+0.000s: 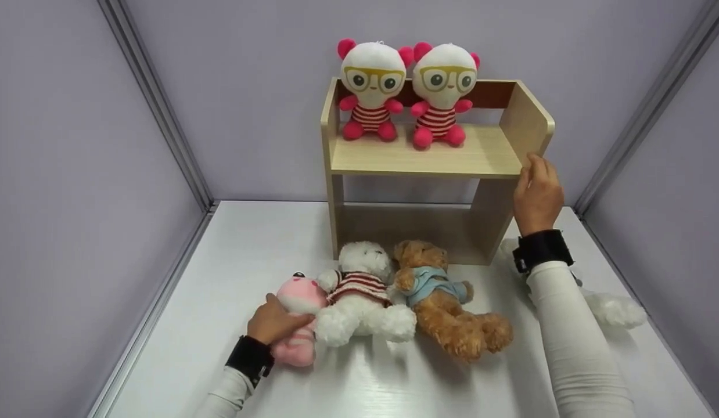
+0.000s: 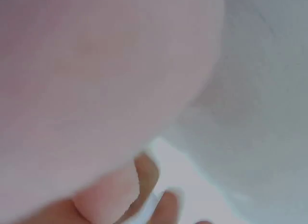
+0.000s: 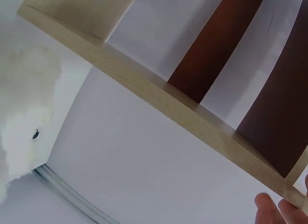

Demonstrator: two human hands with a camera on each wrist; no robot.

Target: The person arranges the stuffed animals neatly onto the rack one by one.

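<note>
- The pink-and-white plush toy with a striped body (image 1: 301, 290) is at the front left of the white table (image 1: 220, 261), in the left hand (image 1: 272, 322); whether it is lifted at all I cannot tell.
- That hand is closed around it, thumb laid across the body and fingers curled about the far side.
- The toy's long axis runs roughly away from the person: head toward the pale wooden two-tier shelf (image 1: 429, 159), feet toward the person.
- From the left hand, the shelf stands ahead and to the right, its upper board well above; the white plush bear in a striped shirt (image 1: 362, 290) lies just right of the toy.
- The right hand (image 1: 539, 197) is far from the toy and nearer the shelf, pinching the front edge of its right side panel (image 1: 531, 119), thumb inside, fingers outside; how firmly I cannot tell.
- Two white-headed, pink-eared plush toys with yellow glasses (image 1: 374, 87) sit at the left and middle of the upper board, so its right end is nearest the right hand.
</note>
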